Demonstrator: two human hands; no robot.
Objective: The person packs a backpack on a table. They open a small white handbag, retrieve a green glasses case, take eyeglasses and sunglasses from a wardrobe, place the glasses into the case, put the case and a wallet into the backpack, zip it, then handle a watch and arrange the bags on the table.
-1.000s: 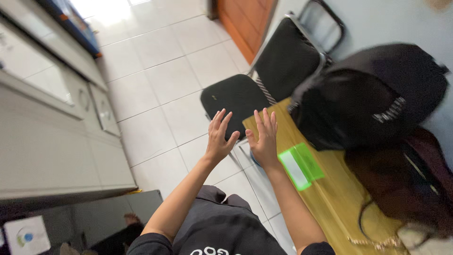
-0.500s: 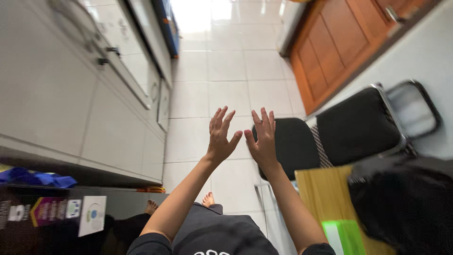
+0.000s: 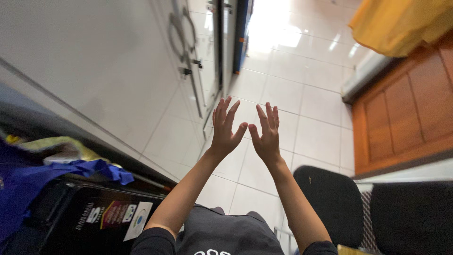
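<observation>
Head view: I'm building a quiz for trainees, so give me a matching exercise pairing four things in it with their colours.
Things:
1. chair
2. door
3. crumpled cloth
4. floor tiles

Colours:
A. white
B. blue
C. black
D. brown wood

Pairs: 1-C, 2-D, 3-B, 4-A. Both hands, left hand and right hand, are raised, open and empty above the floor tiles.

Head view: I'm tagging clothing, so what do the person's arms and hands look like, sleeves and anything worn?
Both forearms are bare. The left hand and right hand wear no gloves. Short dark sleeves end above the elbows. The dark shirt carries white print.
</observation>
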